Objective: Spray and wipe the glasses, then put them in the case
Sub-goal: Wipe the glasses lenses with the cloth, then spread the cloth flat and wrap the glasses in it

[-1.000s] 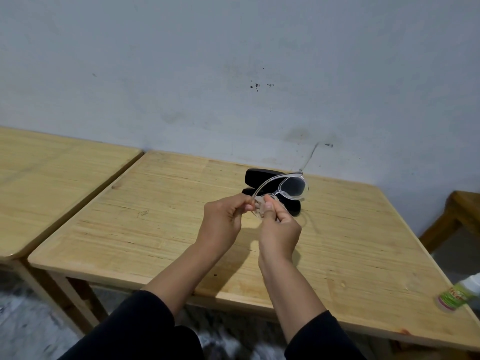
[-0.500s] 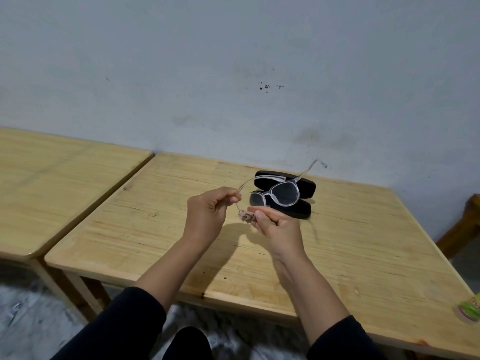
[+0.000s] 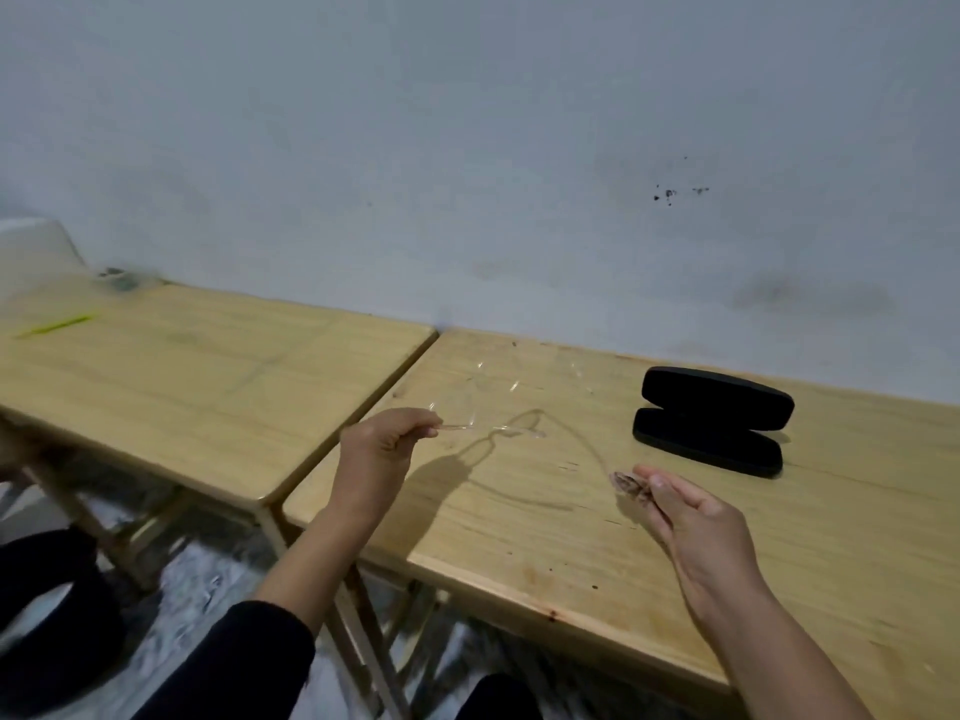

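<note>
My left hand (image 3: 382,449) pinches one temple of the clear-framed glasses (image 3: 511,431) and holds them just above the wooden table (image 3: 545,537). They are blurred and nearly transparent, and their shadow falls on the wood below. My right hand (image 3: 685,517) hovers to the right with fingers nearly straight, a small crumpled brownish cloth (image 3: 629,483) pinched at its fingertips. The black glasses case (image 3: 711,418) lies open on the table beyond my right hand, apart from both hands. No spray bottle is in view.
A second wooden table (image 3: 208,371) stands against the left side with a narrow gap between them. A yellow-green streak (image 3: 52,324) and a small dark object (image 3: 117,278) lie at its far end. A grey wall runs behind both tables.
My hands have drawn apart. The left carried the glasses leftward away from the case, and the right came off the lens with the cloth. The view swung left, so the bottle is out of frame.
</note>
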Tool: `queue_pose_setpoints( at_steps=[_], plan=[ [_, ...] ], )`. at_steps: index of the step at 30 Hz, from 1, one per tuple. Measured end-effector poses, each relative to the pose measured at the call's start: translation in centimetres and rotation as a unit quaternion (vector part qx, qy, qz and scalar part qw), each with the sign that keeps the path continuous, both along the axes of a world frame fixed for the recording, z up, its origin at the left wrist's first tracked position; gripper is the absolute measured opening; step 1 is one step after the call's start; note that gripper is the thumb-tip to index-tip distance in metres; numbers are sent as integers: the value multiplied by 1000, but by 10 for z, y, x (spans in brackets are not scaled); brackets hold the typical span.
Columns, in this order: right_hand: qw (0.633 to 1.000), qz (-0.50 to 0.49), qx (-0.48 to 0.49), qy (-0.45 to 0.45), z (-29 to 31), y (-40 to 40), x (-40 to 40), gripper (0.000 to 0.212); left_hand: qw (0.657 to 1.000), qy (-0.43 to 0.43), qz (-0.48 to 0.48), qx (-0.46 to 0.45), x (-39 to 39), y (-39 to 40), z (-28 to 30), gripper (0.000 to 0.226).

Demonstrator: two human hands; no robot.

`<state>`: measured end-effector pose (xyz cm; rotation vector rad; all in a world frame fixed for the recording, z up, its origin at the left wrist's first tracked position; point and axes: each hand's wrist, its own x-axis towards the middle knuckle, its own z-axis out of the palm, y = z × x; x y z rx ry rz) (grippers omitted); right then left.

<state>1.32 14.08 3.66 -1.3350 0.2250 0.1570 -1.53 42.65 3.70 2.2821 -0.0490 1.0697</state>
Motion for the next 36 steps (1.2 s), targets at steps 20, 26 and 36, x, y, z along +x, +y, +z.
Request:
queue_pose_setpoints(
  at_steps=[20,26,36],
  plan=[
    [1000,13,3,15,-5,14,-4,17,993,120,18,8,-6,36,-33,33],
    [1000,20,1,-1,0,11,-5,17,995,34,35,81,-12,21,-24,41],
    [997,9,-47,-53,4,-17,-6,20,967,109,-218,-78,14,-146,-14,37]
  ],
)
